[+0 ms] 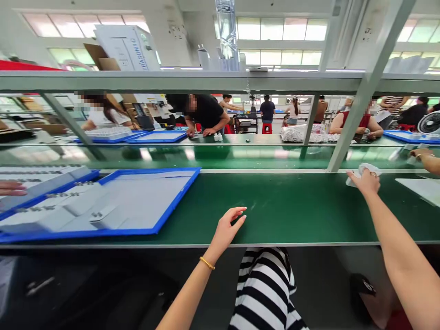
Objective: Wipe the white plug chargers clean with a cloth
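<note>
Above the front part of the green tabletop [282, 206], my left hand [227, 228] is open, with its thumb apart from the lightly bent fingers and nothing between them. Out to the right, my right hand [369, 184] grips a crumpled white cloth [371, 168] near the back edge of the table; its exact material is hard to make out. Left of my left hand lies a blue-rimmed tray [177, 201]. Several white boxes [105, 216] with small dark marks on top stand in the tray's left part.
Another person's hand [13, 188] is at the far left over a second tray of white boxes. A co-worker's hand [422, 153] shows at the right, above a white board [421, 189]. A slanted metal post [354, 114] rises behind the table, under a shelf [192, 81].
</note>
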{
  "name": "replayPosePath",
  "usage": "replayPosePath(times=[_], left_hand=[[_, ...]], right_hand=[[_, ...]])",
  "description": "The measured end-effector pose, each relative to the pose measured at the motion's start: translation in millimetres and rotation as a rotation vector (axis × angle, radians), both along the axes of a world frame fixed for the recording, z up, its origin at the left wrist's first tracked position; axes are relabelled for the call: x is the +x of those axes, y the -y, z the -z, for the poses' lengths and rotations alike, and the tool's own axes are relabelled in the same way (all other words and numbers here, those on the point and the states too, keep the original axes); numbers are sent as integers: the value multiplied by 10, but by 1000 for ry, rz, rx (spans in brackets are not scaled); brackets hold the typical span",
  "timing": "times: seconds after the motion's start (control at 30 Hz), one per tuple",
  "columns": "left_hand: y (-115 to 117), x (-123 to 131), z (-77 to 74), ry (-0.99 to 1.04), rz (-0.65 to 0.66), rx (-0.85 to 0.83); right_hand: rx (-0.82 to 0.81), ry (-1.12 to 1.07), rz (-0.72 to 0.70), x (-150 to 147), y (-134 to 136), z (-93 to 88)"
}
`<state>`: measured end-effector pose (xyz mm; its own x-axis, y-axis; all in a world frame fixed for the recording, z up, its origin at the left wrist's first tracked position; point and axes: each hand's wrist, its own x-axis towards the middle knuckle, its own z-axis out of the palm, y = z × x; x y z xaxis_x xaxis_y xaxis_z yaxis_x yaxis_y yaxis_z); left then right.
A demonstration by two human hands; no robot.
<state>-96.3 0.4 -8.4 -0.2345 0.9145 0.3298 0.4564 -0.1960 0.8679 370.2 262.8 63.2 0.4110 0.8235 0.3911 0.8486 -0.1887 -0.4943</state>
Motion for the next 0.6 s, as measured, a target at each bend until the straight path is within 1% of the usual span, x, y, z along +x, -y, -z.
replayPosePath(times=[0.13,0.27,0.37,0.47,0.53,0.6], left_hand=[[21,7,-7,58,-15,-25],[34,19,-13,87,-15,-28],[33,26,-7,90,-16,-30],[29,31,0,88,-16,-25],[27,36,-3,96,-10,-21],[28,44,-11,109,0,-22]], right_hand=[[-100,-44,-100,203,-185,104],[-79,-19,-160,277,-250,144],[-75,17,-205,232,-269,137],[-80,34,-303,32,-264,144],[-73,41,-404,-208,-217,164],[-63,38,-541,-522,-114,186]])
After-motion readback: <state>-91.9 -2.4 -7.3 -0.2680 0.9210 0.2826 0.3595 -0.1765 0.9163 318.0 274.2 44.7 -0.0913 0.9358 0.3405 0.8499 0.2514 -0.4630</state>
